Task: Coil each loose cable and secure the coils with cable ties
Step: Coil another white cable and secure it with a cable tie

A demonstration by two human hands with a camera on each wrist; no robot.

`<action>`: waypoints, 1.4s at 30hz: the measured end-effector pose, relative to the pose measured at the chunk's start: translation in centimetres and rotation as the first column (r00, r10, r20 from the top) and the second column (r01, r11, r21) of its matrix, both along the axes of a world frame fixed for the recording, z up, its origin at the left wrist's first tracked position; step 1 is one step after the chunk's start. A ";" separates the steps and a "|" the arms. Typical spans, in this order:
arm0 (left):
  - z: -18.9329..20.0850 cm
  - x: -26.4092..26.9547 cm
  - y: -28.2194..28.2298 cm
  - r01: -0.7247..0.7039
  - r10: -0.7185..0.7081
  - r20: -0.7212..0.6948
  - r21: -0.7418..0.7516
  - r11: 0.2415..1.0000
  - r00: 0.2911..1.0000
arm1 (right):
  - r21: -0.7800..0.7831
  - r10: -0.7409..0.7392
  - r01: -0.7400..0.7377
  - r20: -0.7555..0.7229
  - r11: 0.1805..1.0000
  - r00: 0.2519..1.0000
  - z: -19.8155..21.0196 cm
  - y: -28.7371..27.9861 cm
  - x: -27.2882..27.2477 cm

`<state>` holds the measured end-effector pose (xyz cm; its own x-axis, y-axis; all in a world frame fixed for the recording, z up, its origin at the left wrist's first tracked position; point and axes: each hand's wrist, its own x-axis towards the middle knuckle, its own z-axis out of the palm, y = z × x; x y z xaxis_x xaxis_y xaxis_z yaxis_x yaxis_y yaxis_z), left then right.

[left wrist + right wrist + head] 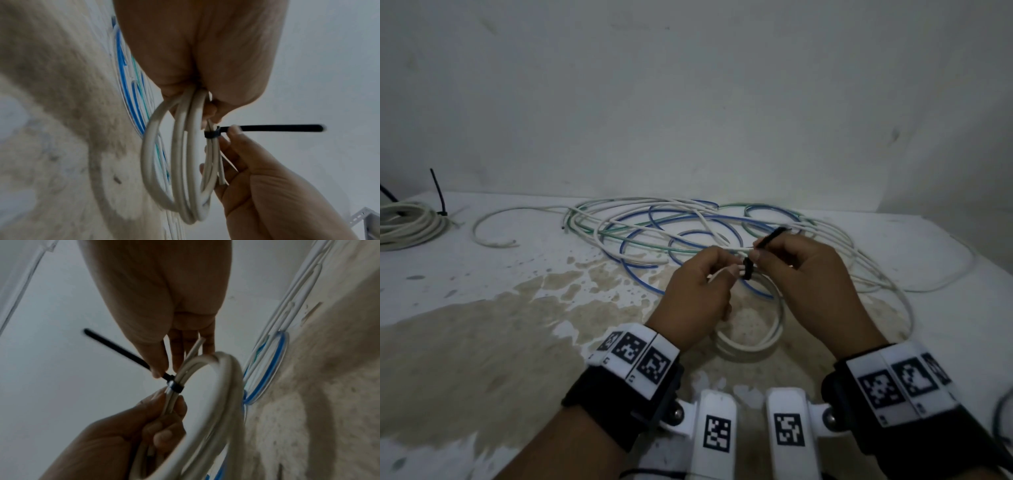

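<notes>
Left hand (698,294) clamps the small white cable coil (748,329) above the stained bench (482,342); right hand (808,274) pinches the black plastic cable tie (211,134) cinched round it. One tied white coil (407,226) sits far left; blue, green and white loose cables (688,233) remain.

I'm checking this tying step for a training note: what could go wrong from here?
The black tie binds only one spot, so the white coil may splay elsewhere. The right hand pinches the tail close to the head; it could slip. The left hand grips just beside the tie, so skin might get nipped.
</notes>
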<state>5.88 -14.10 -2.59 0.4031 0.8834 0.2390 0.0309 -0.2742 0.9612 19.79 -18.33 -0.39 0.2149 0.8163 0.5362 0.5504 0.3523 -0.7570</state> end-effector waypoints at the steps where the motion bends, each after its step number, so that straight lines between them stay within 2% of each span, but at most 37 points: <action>1: 0.0 0.0 0.0 -0.004 0.004 0.005 -0.002 1.000 1.000 | -0.023 -0.001 0.002 0.031 1.000 1.000 -0.2 0.1 0.1; 8: -0.3 -0.2 0.2 0.021 -0.014 -0.105 0.061 0.998 0.994 | -0.024 -0.013 0.017 0.149 1.000 0.989 -0.2 -0.2 0.0; 14: -0.1 -0.2 -0.2 0.046 -0.030 -0.114 0.146 0.988 0.993 | 0.006 0.011 -0.012 0.073 1.000 0.997 0.4 -0.6 -0.4; 21: 0.0 0.0 -0.2 0.019 0.014 -0.150 0.214 0.977 0.989 | 0.153 -0.079 0.042 0.238 0.987 0.968 -0.1 -0.1 -0.2; 24: -0.1 -0.2 -0.2 0.046 -0.027 -0.118 0.158 0.986 0.993 | 0.085 -0.070 0.055 0.187 0.995 0.980 -0.2 0.0 -0.3; 28: 0.2 -0.2 -0.4 0.070 -0.071 -0.038 -0.024 0.997 0.997 | -0.043 -0.055 0.057 0.065 0.997 0.996 -0.4 0.2 -0.3; 31: 0.9 -0.6 -0.2 0.063 -0.065 -0.007 -0.172 0.983 0.998 | -0.022 -0.113 0.113 -0.045 0.993 0.993 -0.4 0.2 0.0; 34: 1.4 -1.5 0.0 0.070 -0.071 0.004 -0.208 0.976 0.997 | -0.028 -0.175 0.173 -0.095 0.984 0.980 -0.2 0.1 0.3; 36: 1.6 -2.1 0.1 0.086 -0.087 0.003 -0.196 0.977 0.996 | -0.106 -0.142 0.131 -0.109 0.986 0.984 -0.2 0.0 0.2; 39: 1.8 -3.2 -0.4 0.081 -0.087 -0.028 -0.183 0.980 0.996 | -0.260 -0.015 -0.036 -0.194 0.965 0.981 0.4 -0.7 -0.6; 42: 2.1 -5.3 -0.9 0.086 -0.096 -0.029 -0.248 0.965 0.995 | -0.312 0.077 -0.131 -0.179 0.941 0.981 1.1 -1.1 -1.7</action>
<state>0.56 -14.97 -0.52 0.4892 0.8722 0.0004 0.0569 -0.0324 0.9979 18.11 -19.42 0.75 0.1812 0.9614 0.2071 0.3844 0.1246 -0.9147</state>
